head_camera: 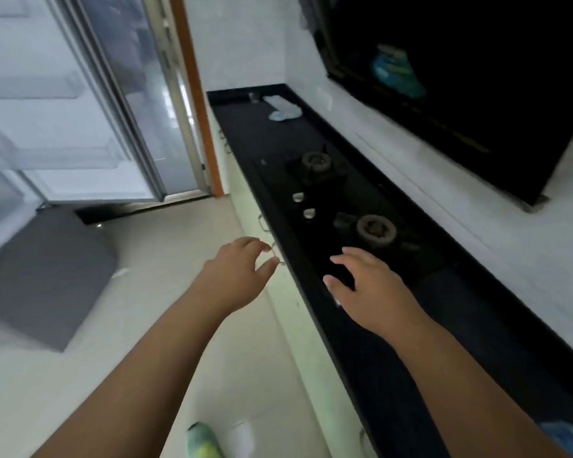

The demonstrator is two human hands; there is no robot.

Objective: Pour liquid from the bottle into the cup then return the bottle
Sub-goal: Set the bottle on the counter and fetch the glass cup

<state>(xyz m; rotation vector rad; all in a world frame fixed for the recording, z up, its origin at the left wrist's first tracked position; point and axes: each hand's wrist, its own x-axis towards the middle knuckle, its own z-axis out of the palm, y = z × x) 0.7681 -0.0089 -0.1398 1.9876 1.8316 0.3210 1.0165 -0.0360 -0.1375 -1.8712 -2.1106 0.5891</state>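
Both hands are empty. The left hand [237, 269] reaches forward over the floor [166, 292], just off the front edge of the surface [371, 368], its grip spread loosely with the fingers curled and apart, pinching nothing. Its fingertips lie close to a metal drawer handle [278, 256] on the pale cabinet front [298, 322], though whether they touch it cannot be told. The right hand [366, 285] hangs over the dark surface, palm down, its grip also spread, thumb apart from the fingers, holding nothing.

Just beyond the right hand sits the near burner [376, 230] of a black hob set into the surface; the far burner [315, 161] lies further along, and two silver knobs [303, 204] stand between them toward the front edge. At the far end of the surface a small clear cup [254, 97] stands near the corner, well apart from both hands, with a light blue cloth [283, 109] just beside it. No bottle can be made out; the picture is blurred.

To the left stands an open fridge door [47, 104] with pale shelves, and a grey mat [43, 276] lies on the floor below it. A dark hood [470, 81] hangs on the white wall above the hob. A green-yellow slipper tip [202, 441] shows at the bottom edge.
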